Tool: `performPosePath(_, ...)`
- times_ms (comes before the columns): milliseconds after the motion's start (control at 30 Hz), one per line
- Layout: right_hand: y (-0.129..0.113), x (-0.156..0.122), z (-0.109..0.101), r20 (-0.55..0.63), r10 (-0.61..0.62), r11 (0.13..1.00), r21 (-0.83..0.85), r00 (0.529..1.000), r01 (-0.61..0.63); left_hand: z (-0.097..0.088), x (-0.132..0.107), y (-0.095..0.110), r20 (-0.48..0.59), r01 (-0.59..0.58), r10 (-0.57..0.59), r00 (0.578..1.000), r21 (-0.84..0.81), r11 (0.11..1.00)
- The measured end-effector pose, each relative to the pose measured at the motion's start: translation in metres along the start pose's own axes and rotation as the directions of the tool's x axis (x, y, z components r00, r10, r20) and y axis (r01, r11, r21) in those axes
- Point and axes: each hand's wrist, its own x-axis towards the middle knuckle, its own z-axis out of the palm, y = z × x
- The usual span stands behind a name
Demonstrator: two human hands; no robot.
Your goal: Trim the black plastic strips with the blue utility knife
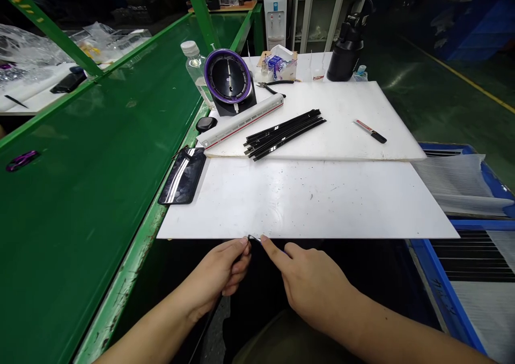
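Just in front of the white board's near edge, my left hand [223, 267] pinches the end of a thin black strip [205, 326], which hangs down toward my lap. My right hand [316, 283] is curled, its index finger stretched to a small shiny tip at the strip's end. That tip looks like a thin blade or piece of metal, mostly hidden by the fingers. Beyond both hands, a bundle of black strips [285, 133] with white markings lies on a white foam pad [341, 106]. A small black-handled cutter or marker [370, 131] rests on the pad's right side.
On the left of the white board [314, 203] are a phone [184, 176], a long white box [241, 123], a purple-rimmed fan [228, 77] and a bottle [196, 66]. Pliers [276, 87] and a black pump-like device [346, 47] stand behind. Blue crates [438, 289] with strips sit right.
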Motion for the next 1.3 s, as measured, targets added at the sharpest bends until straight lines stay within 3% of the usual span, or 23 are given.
performPosePath(267,-0.001,-0.001,-0.001,0.022,0.025,0.998,0.058,0.999,-0.026,0.000,-0.002,0.000,0.012,-0.009,0.009,1.000,0.001,1.000)
performPosePath(567,-0.004,0.000,0.007,0.071,0.039,0.994,-0.108,0.997,-0.031,-0.004,-0.001,0.003,0.030,0.015,-0.014,0.999,-0.030,0.999)
performPosePath(767,0.011,-0.005,0.004,-0.021,0.100,0.985,0.146,0.995,-0.096,-0.002,-0.004,0.004,0.024,0.021,-0.021,1.000,-0.005,1.000)
performPosePath(867,0.014,-0.007,-0.001,-0.013,0.139,0.966,0.224,0.990,-0.132,-0.001,-0.003,0.005,0.012,0.054,-0.054,0.998,-0.049,0.997)
performPosePath(1000,0.010,-0.006,-0.005,0.010,0.137,0.971,0.198,0.990,-0.137,-0.005,0.001,0.005,0.043,0.091,-0.086,0.995,-0.136,0.986)
performPosePath(1300,0.001,0.003,-0.003,0.020,0.080,0.984,0.161,0.997,-0.082,-0.005,0.001,0.006,0.058,0.072,-0.068,0.996,-0.067,0.995)
